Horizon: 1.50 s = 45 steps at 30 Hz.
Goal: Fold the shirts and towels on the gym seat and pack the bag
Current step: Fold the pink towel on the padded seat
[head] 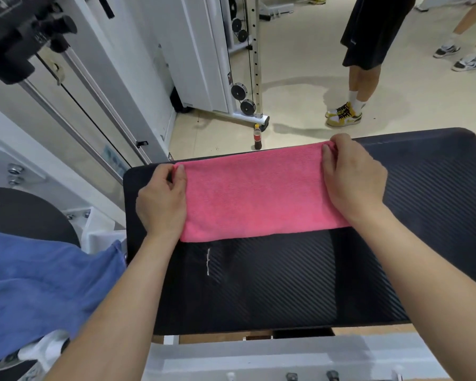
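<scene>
1. A black, ribbed, padded gym seat (pixel 396 243) fills the middle.
2. Crumpled blue fabric (pixel 39 284) lies at its left edge.
3. A folded pink terry towel (pixel 253 196) lies flat across the seat's far half.
4. The left hand (pixel 160 202) pinches the towel's far left corner, and the right hand (pixel 352 182) pinches its far right corner.
5. A yellow-capped dark drink bottle (pixel 257 137) stands on the floor beyond the seat; its red label is too small to read.

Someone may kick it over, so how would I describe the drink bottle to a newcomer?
Find the black gym seat with the pink towel. Just beyond its far edge, on the beige floor by the foot of the white cable machine, stands a small bottle. Its yellow cap, red label and dark drink mark it out.
</scene>
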Available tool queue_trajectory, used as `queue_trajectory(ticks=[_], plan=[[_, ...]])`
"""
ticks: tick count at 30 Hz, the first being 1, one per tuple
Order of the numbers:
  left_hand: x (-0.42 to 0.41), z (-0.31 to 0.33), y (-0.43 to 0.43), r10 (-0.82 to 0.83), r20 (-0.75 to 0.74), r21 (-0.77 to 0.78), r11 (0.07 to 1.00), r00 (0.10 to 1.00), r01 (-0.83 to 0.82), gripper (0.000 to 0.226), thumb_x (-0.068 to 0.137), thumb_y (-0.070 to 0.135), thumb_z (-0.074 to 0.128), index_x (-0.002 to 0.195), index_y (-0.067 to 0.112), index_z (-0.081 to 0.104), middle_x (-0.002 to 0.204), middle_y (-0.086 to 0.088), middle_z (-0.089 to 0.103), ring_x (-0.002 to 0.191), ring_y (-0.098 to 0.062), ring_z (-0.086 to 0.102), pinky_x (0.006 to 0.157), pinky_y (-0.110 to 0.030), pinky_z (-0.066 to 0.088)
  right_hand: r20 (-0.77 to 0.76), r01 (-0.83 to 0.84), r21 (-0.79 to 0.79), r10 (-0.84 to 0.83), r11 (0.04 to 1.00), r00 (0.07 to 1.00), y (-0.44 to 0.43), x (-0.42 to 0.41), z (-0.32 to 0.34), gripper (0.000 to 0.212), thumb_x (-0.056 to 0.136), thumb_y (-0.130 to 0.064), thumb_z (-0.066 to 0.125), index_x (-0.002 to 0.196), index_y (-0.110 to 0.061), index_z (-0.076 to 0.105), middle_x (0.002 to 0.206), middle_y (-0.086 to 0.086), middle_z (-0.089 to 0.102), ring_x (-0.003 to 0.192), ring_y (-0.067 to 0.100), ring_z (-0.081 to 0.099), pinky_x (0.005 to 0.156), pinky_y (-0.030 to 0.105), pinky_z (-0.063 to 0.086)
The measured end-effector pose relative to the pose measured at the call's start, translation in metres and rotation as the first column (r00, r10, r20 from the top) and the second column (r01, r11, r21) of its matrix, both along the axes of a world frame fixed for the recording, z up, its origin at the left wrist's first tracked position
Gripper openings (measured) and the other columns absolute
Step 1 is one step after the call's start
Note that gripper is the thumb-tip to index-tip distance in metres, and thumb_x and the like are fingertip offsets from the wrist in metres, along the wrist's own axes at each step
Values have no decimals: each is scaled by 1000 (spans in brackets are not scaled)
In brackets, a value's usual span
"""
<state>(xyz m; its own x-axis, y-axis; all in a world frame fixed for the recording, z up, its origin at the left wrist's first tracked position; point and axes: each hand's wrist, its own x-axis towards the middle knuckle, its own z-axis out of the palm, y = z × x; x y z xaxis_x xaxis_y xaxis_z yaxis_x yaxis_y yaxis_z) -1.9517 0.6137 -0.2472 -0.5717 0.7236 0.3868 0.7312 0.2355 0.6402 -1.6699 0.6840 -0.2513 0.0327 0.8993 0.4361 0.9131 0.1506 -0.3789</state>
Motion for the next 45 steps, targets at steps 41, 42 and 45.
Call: queue_trajectory(ticks=[41,42,45], plan=[[24,-37,-53,-585,-540,-182,783,605,595,20,89,34,62,92,14,62,103,-8,57,87,-24,51,76,-41,46,254,-179,-95,198,979,947,-18,0,-28,61,96,-58,17,153,-34,19,162,5,13,150,23,8,118,49,10],[16,-40,-59,-602,-517,-206,778,609,594,23,89,35,62,92,12,65,103,-7,57,88,-22,51,77,-39,46,248,-184,-86,199,979,948,-19,0,-28,61,97,-57,18,153,-34,20,162,5,14,150,23,9,118,49,10],[-3,-44,-67,-632,-485,-226,758,604,611,22,90,30,62,100,10,65,109,-7,56,96,-22,52,83,-33,48,217,-199,-61,207,978,954,-19,2,-27,60,96,-55,21,152,-33,24,162,5,17,149,22,11,117,49,11]])
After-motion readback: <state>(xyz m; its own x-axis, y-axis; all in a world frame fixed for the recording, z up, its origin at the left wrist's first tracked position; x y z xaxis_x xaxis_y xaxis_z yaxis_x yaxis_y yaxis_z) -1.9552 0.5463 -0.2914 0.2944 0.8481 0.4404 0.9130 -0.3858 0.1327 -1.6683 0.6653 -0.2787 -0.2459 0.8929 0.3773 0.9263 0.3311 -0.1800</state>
